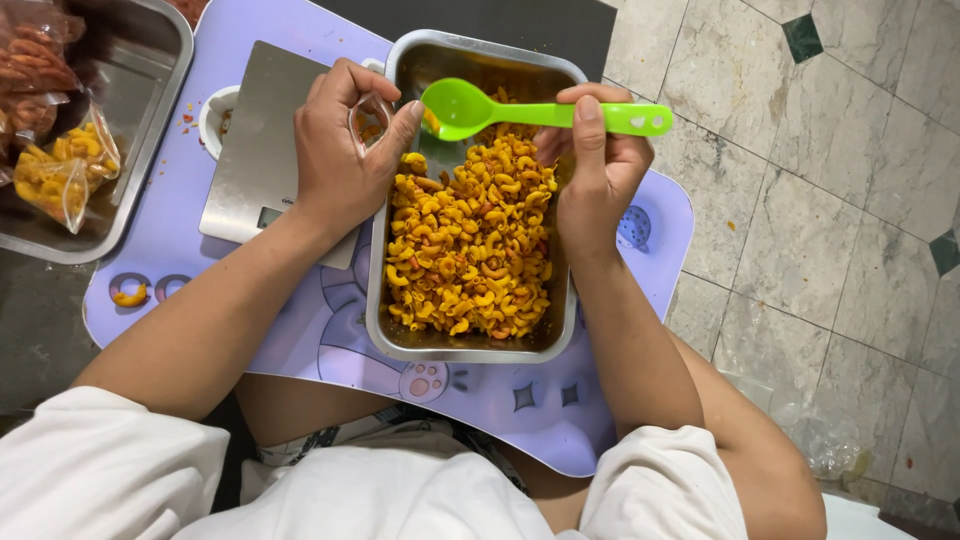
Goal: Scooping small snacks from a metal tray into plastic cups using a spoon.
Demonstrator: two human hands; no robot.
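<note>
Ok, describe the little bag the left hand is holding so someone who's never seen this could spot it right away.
Start at the steel tray of orange macaroni on the lilac mat. At its upper left corner the left hand pinches a small clear plastic bag open, just under the green spoon in the right hand. Unlike the filled bags in the far-left tray, it is nearly empty.

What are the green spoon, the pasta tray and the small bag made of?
Green spoon, in the right hand: likely plastic, with uniform bright colour and a soft gloss.
Pasta tray: looks like stainless steel, with grey, brushed, reflective walls and a rolled rim.
Small bag, held open by the left hand: thin clear plastic film, see-through with glints.
</note>
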